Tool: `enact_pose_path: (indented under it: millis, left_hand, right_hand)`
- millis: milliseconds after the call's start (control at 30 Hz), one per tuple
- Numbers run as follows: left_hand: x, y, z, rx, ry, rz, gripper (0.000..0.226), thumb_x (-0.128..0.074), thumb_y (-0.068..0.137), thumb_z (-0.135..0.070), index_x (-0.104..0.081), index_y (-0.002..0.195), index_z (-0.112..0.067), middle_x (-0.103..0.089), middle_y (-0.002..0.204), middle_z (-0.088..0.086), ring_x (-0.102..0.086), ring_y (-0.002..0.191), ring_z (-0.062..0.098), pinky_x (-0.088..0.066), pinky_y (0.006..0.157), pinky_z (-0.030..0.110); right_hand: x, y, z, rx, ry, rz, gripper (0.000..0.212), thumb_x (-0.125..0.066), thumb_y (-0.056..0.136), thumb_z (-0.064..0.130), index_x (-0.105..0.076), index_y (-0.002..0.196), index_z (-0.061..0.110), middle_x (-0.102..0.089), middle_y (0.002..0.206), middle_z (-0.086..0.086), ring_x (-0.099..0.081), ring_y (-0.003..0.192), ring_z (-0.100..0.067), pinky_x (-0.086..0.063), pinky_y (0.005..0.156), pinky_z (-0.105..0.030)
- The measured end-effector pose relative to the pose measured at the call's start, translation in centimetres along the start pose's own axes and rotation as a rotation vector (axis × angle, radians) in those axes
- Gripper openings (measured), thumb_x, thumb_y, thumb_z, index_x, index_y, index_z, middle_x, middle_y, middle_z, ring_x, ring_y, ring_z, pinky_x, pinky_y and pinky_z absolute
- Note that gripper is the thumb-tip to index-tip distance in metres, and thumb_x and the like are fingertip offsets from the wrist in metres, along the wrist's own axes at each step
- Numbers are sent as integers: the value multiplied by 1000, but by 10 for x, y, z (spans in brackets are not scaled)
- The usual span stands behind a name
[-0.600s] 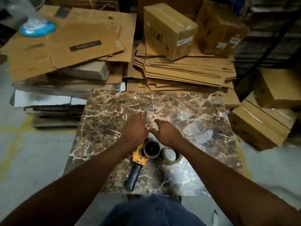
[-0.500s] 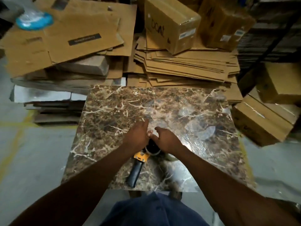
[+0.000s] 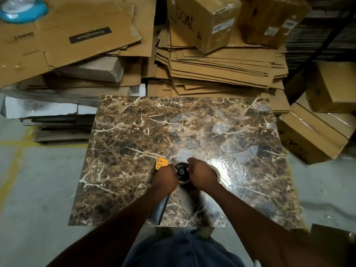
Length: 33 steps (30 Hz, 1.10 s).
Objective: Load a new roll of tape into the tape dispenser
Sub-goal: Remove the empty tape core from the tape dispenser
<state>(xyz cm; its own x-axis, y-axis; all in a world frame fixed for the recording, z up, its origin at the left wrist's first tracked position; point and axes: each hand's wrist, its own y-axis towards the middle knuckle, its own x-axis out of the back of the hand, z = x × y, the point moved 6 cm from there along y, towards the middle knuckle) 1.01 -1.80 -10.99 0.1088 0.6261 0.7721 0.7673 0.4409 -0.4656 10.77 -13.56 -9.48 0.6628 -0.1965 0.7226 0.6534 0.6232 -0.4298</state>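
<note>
Both our hands meet low on the table (image 3: 134, 132). Our left hand (image 3: 166, 177) is closed over the dispenser (image 3: 161, 163), with its orange plate poking out beyond the knuckles and its dark handle (image 3: 160, 210) running back toward the near edge. Our right hand (image 3: 202, 175) curls beside the dispenser's black round hub (image 3: 181, 171), fingers bent toward it; we cannot tell whether they actually grip it. Just right of that hand, partly hidden under it, sits the tape roll (image 3: 215, 170), a pale ring on the tabletop.

That table is a rectangular slab with a glossy brown marble pattern, white veins running through it, and a bright patch of glare on its right part. It stands on a grey concrete floor (image 3: 38, 189) with faint yellow lines at the left.

Beyond the far edge lie heaps of flattened cardboard (image 3: 221, 64), corrugated and brown, stacked in ragged layers. A taped carton (image 3: 204, 18) with dark lettering sits on top of the far stack, another one to its right. On the left far pile, a sheet carries a dark label (image 3: 90, 35), and a blue round object (image 3: 23, 10) rests at the far left corner. More cartons (image 3: 316, 132), wrapped in shiny film, lean at the right. Blue cloth (image 3: 183, 251) shows at the near edge between our forearms.
</note>
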Motion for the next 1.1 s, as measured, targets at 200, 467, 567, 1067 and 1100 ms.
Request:
enact_pose_path:
  millis: [200,467,567,1067,1100]
  left_hand:
    - [-1,13,5,84,10,25,22,-55,98,-23,-68,110,-10,-75,109,15,-72,101,33,-55,75,36]
    - [1,19,28,-16,109,59,28,-51,103,-20,-56,125,-4,-72,114,16,-70,105,31,-49,76,35]
    - [5,19,34,-7,110,63,29,-52,102,-16,-55,126,0,-71,112,19,-69,103,33,-43,71,34]
    - [9,11,43,302,-82,37,12,-64,85,-9,-70,84,2,-72,92,21,-68,92,38,-44,63,36]
    - [8,10,42,303,-98,37,11,-65,85,-9,-70,84,0,-73,93,21,-69,91,38,-43,62,35]
  right_hand:
    - [4,24,5,-34,-64,136,15,-59,92,7,-71,98,0,-75,100,-20,-68,96,-35,-55,82,-40]
    - [-24,33,16,-36,-76,270,10,-55,98,12,-56,94,3,-59,78,-10,-61,87,-33,-37,70,-34]
    - [-35,31,23,-50,-57,282,27,-55,95,9,-41,73,12,-42,66,-1,-46,69,-24,-34,62,-32]
    - [-59,10,15,-272,233,144,14,-60,86,5,-64,83,-8,-70,89,-27,-60,75,-34,-39,62,-38]
    - [-61,9,14,-275,249,131,15,-59,85,4,-65,85,-9,-71,90,-27,-61,75,-34,-40,62,-38]
